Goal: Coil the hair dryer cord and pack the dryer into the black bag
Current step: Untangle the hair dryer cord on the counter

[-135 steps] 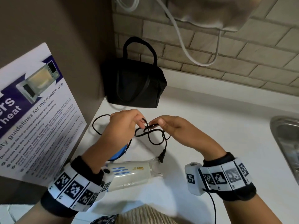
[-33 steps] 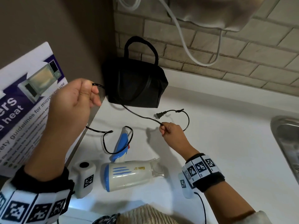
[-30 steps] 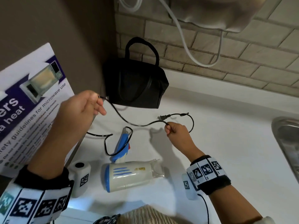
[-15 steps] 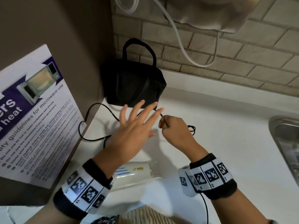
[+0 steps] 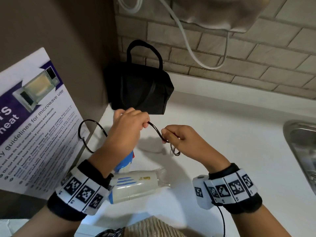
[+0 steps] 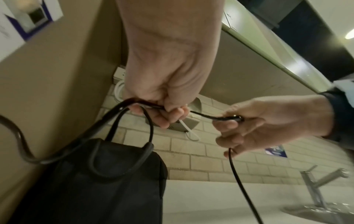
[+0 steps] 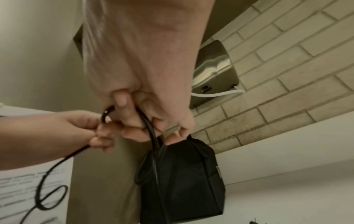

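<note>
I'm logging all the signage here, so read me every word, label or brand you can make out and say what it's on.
"guidelines for microwave use": heading on the poster leaning at the left.
"heat": large white letters at the poster's left edge, the word before it cut off.
Poster's bulleted small print: too small to read.
Gold mark on the hair dryer: too blurred to read.
Wristband squares: coded patterns, not words.
</note>
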The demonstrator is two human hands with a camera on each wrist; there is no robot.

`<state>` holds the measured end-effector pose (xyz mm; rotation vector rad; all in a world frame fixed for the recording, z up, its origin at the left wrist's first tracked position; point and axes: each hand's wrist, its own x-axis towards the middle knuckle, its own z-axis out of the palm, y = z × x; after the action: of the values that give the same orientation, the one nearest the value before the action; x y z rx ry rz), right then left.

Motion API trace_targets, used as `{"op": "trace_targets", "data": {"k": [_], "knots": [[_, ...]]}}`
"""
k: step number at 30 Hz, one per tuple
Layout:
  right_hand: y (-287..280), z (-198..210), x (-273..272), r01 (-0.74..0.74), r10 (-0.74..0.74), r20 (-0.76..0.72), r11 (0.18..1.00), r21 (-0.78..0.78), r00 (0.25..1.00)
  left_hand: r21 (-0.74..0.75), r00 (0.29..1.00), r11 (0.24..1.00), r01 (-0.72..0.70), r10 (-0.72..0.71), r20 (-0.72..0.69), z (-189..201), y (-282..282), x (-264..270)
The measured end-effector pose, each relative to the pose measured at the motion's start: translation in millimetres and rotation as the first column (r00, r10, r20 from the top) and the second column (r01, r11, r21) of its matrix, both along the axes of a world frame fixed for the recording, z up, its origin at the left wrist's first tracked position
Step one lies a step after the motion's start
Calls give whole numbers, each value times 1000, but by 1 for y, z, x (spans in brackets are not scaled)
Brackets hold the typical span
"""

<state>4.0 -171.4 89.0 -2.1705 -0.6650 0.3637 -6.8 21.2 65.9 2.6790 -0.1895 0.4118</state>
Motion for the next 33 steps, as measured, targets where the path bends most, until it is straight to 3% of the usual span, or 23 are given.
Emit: {"op": "trace_targets", "data": {"k": [5, 8, 14, 17, 21, 25, 29, 33], "knots": [[-9, -10, 6, 15, -15, -17, 1000, 6, 1000, -264, 998, 964, -41, 52, 34, 15, 13, -5], [-10, -17, 9, 30, -30, 7, 1000, -8, 1000, -374, 994, 921, -109, 101, -41, 27, 15, -8], [-3, -16, 11, 63, -63, -48, 998, 9, 997, -379, 997, 922, -76, 73, -20, 34, 11, -18], [6, -1, 8, 53, -51, -75, 998, 34, 996, -371, 996, 926, -64, 37, -79, 34, -3, -21], [23, 6, 4, -46, 52, 91, 997, -66, 995, -270, 994, 961, -54, 26, -109, 31, -10, -25], [25, -6, 4, -47, 79, 198, 986, -161, 977, -363, 992, 930, -65, 23, -121, 35, -8, -29], [14, -24, 3, -93, 114, 150, 986, -138, 982, -489, 975, 858, -158, 59, -212, 36, -1, -33], [6, -42, 5, -70, 102, 187, 983, -170, 977, -577, 980, 796, -183, 100, -172, 42, 7, -36]]}}
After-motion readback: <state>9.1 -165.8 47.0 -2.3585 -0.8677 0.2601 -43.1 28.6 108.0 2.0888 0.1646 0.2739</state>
